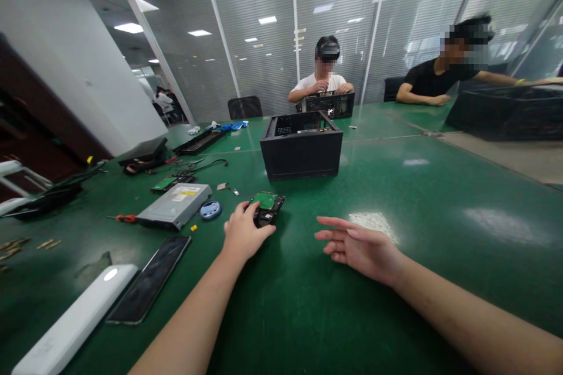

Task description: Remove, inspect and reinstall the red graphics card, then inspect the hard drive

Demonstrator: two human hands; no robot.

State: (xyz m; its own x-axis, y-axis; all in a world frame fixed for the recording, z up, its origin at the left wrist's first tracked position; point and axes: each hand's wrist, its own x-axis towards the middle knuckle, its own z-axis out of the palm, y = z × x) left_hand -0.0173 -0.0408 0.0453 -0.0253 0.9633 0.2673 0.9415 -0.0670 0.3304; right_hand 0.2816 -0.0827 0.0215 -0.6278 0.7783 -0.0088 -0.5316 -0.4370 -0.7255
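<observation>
The left hand grips the edges of the green-topped black part, near the big box, maybe so it won't slip, while the empty right hand holds its fingers loosely apart above the bench.

At the green desk there, the left hand grips a green-and-black computer part, the right hand hangs half-open, and a black case stands beyond.
</observation>
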